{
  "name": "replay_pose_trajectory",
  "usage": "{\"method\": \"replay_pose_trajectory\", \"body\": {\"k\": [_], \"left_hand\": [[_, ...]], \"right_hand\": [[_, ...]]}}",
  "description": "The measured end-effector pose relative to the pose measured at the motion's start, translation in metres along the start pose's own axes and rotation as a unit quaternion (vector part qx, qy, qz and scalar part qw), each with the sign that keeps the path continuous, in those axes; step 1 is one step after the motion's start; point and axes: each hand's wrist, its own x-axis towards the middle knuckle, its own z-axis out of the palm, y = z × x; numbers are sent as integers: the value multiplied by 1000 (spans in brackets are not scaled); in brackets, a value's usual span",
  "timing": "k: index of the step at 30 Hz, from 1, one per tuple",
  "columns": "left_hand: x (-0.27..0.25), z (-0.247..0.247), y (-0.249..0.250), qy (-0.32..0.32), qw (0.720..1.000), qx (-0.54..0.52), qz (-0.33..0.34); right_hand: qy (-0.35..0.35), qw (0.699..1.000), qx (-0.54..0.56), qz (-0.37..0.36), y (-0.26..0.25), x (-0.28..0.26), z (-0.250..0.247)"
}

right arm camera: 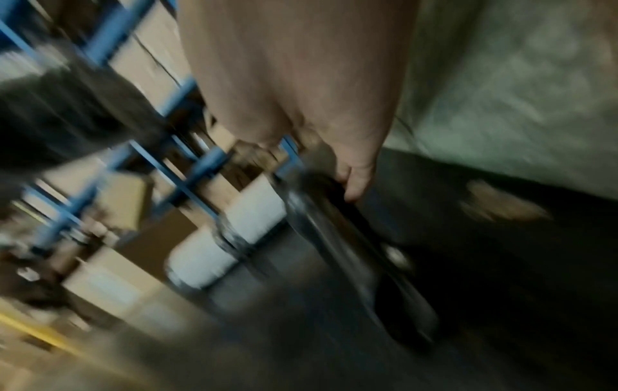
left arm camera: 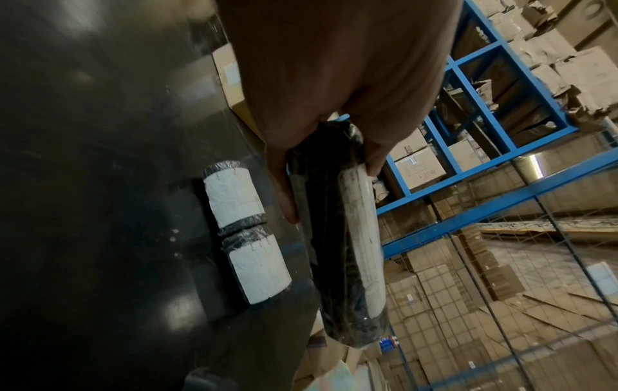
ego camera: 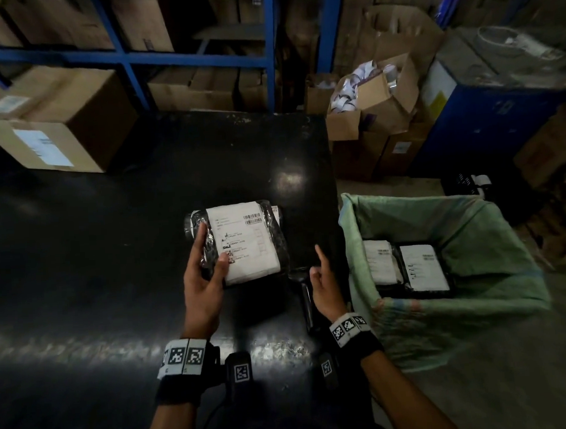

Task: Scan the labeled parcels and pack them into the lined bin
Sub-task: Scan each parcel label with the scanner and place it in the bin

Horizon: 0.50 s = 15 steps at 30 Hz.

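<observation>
A black-wrapped parcel [ego camera: 249, 245] with a white barcode label is lifted off the black table [ego camera: 114, 238], gripped at its near left edge by my left hand [ego camera: 211, 246]. In the left wrist view the held parcel [left arm camera: 347, 238] is seen edge-on, with two more labeled parcels [left arm camera: 234, 190] [left arm camera: 257, 267] lying flat on the table under it. My right hand [ego camera: 315, 261] hovers just right of it, index finger straight, over a black handheld scanner [ego camera: 306, 297] lying on the table. The right wrist view is blurred. The green-lined bin [ego camera: 469, 212] at the right holds two labeled parcels [ego camera: 423, 266] [ego camera: 379, 262].
A large labeled carton [ego camera: 60, 126] sits at the table's far left. Blue shelving [ego camera: 129, 59] with cartons stands behind the table. Open cartons of white rolls [ego camera: 367, 94] and a blue cabinet [ego camera: 485, 121] are at the far right.
</observation>
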Motion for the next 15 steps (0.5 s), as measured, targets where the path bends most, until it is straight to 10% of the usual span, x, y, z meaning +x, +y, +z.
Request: {"method": "replay_pose_trajectory", "body": {"k": [15], "left_hand": [[-15,43,12,-66,998,-19,12]], "right_hand": [[-65,987,11,-146,-122,-17,-42]]}}
